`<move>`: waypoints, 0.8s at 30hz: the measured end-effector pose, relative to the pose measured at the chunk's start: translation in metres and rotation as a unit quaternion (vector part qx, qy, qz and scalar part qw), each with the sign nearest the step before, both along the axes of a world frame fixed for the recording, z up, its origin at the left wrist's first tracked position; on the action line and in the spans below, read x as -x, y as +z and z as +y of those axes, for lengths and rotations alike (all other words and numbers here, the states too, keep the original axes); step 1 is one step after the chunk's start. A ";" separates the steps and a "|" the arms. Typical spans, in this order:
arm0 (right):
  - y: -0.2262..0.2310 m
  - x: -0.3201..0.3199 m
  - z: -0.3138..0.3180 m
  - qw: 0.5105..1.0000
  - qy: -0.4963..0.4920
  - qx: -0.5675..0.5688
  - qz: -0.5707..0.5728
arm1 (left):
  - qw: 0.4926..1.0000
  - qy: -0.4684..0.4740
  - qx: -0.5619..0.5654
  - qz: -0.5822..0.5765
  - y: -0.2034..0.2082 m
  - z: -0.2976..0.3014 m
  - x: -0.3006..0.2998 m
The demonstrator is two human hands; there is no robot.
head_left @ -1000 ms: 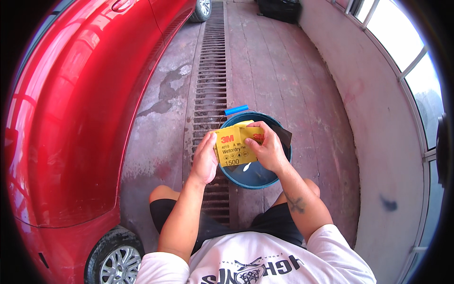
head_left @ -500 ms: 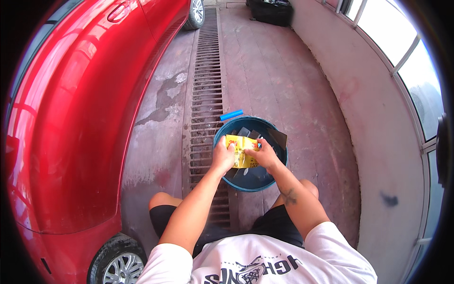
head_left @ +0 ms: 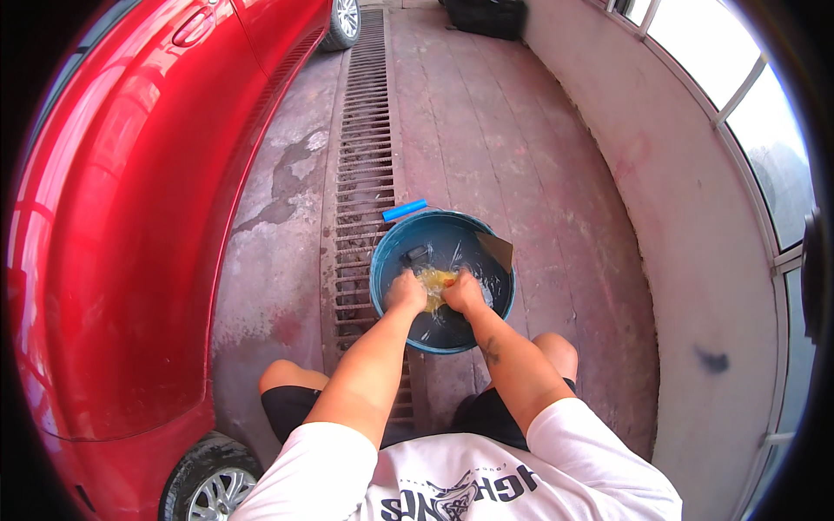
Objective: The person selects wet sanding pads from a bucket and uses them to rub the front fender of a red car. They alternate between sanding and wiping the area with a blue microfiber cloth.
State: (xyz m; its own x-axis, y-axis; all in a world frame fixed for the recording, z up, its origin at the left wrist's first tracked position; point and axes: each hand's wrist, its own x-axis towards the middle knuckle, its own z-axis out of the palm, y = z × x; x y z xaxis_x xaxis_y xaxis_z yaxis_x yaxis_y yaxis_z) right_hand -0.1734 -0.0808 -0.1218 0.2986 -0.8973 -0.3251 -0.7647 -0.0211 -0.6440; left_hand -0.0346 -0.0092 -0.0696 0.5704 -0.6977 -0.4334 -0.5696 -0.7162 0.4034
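A round blue basin (head_left: 441, 224) of water stands on the floor in front of me. Both my hands are down in it, gripping a yellow sheet of sandpaper (head_left: 437, 280) at its two sides. My left hand (head_left: 407, 293) is closed on the left edge, and my right hand (head_left: 464, 291) on the right edge. Water splashes over the sheet and blurs its print. Beyond my left hand, a dark grey block (head_left: 416, 256) shows in the water. A dark brown sheet (head_left: 495, 250) leans over the basin's right rim.
A blue bar-shaped piece (head_left: 405, 211) lies by the basin's far left rim, next to a metal floor grate (head_left: 360, 165). On the left stands a red car (head_left: 139, 234). A pale wall (head_left: 608, 122) with windows runs along the right. A black bag-like bundle (head_left: 486, 16) sits far off.
Both hands have gone down into the basin with the yellow sandpaper, which was held up above the water and readable before. Water now splashes around it.
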 end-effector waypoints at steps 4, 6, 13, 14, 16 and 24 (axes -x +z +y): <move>0.002 0.011 -0.011 0.975 -0.035 -0.142 -0.166 | 0.988 0.049 0.126 0.071 -0.006 0.001 -0.018; 0.044 0.009 0.000 0.957 -0.047 -0.173 -0.226 | 0.982 0.048 0.148 0.103 0.009 0.012 -0.024; 0.059 0.027 0.002 0.864 -0.103 -0.193 -0.454 | 0.900 -0.005 0.307 0.309 0.032 0.014 -0.034; 0.055 0.026 0.000 0.864 -0.098 -0.179 -0.461 | 0.896 -0.006 0.313 0.314 0.035 0.017 -0.036; 0.051 0.023 -0.007 0.863 -0.089 -0.148 -0.475 | 0.889 -0.009 0.325 0.323 0.039 0.021 -0.038; 0.057 0.024 -0.016 0.824 -0.110 -0.193 -0.521 | 0.909 0.005 0.332 0.251 0.036 0.031 -0.036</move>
State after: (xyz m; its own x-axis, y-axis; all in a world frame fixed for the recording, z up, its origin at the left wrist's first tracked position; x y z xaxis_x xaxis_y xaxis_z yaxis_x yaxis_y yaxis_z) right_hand -0.1973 -0.0963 -0.0652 0.4403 -0.8565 -0.2694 0.2497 0.4050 -0.8796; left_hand 0.0015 0.0220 -0.0340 0.4242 -0.8968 -0.1253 -0.1902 -0.2236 0.9560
